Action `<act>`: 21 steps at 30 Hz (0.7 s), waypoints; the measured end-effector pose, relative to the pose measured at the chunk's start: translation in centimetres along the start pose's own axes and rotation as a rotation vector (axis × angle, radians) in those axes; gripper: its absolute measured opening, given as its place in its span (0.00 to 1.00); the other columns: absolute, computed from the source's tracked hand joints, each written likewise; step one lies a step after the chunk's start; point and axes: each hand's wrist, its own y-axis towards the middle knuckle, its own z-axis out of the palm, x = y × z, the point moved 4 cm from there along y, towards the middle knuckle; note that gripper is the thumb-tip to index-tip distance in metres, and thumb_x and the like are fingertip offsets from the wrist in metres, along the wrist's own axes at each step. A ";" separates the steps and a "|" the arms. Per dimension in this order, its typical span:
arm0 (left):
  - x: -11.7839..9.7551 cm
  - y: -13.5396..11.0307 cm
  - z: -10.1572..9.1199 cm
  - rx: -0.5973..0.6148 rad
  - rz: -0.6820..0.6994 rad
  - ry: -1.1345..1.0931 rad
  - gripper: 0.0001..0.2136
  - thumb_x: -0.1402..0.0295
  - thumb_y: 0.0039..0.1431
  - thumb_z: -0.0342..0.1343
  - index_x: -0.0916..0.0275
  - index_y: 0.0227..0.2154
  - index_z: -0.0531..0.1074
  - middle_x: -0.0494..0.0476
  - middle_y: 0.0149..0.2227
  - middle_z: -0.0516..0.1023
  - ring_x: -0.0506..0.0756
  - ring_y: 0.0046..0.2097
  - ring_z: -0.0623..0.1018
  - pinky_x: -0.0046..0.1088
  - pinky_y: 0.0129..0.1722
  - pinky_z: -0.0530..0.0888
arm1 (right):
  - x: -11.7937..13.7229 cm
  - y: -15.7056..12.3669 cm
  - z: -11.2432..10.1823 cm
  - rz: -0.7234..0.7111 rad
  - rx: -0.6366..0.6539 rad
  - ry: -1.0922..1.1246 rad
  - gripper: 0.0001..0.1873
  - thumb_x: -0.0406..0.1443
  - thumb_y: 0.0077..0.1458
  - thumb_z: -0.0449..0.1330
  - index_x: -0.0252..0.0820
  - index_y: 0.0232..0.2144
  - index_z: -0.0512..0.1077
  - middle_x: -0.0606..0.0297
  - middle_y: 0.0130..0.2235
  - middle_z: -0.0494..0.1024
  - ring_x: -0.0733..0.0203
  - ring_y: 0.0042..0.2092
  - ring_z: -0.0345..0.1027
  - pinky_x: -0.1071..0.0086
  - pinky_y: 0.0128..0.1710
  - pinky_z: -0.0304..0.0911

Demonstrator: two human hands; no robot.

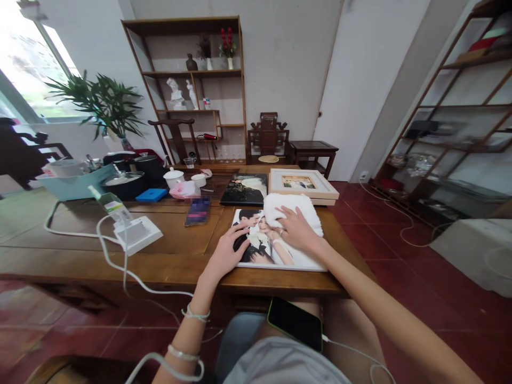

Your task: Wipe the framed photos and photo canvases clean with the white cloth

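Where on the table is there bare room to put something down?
There's bare wood on the brown table between the white box and the couple's photo, in front of the dark pixelated thing. A narrow strip runs right of the white cloth. Back left is crowded: light-blue bin, lidded pot, teapot.

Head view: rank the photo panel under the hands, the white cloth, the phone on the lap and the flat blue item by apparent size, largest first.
1. Photo panel
2. White cloth and phone: too alike to rank; the phone lies nearer the camera
3. Flat blue item
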 end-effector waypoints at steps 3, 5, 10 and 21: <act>0.0 0.0 0.1 -0.002 -0.021 -0.005 0.13 0.67 0.59 0.52 0.62 0.45 0.73 0.62 0.53 0.73 0.59 0.56 0.71 0.43 0.58 0.65 | 1.7 -1.8 -0.1 0.006 -0.002 -0.010 0.19 0.34 0.58 0.50 0.37 0.50 0.70 0.50 0.63 0.57 0.44 0.65 0.42 0.41 0.60 0.36; 0.0 0.0 0.1 0.001 -0.028 -0.010 0.14 0.67 0.59 0.52 0.62 0.46 0.73 0.62 0.53 0.73 0.59 0.56 0.71 0.43 0.58 0.65 | 3.3 -3.6 -0.4 0.007 -0.006 -0.021 0.18 0.34 0.58 0.51 0.37 0.48 0.72 0.50 0.63 0.57 0.43 0.65 0.43 0.40 0.60 0.37; -0.1 0.0 0.0 -0.001 -0.033 -0.012 0.14 0.67 0.60 0.49 0.63 0.46 0.73 0.63 0.54 0.72 0.59 0.56 0.70 0.44 0.59 0.64 | 7.2 -8.4 -0.9 -0.041 -0.006 -0.006 0.13 0.32 0.54 0.55 0.38 0.40 0.76 0.51 0.63 0.57 0.41 0.64 0.43 0.40 0.61 0.38; 0.4 0.0 0.1 0.002 -0.013 0.019 0.15 0.68 0.59 0.50 0.63 0.47 0.72 0.63 0.54 0.72 0.59 0.56 0.71 0.45 0.58 0.65 | 5.3 -6.3 -0.9 -0.125 0.015 0.070 0.15 0.30 0.53 0.55 0.41 0.41 0.76 0.56 0.63 0.58 0.46 0.65 0.45 0.44 0.62 0.38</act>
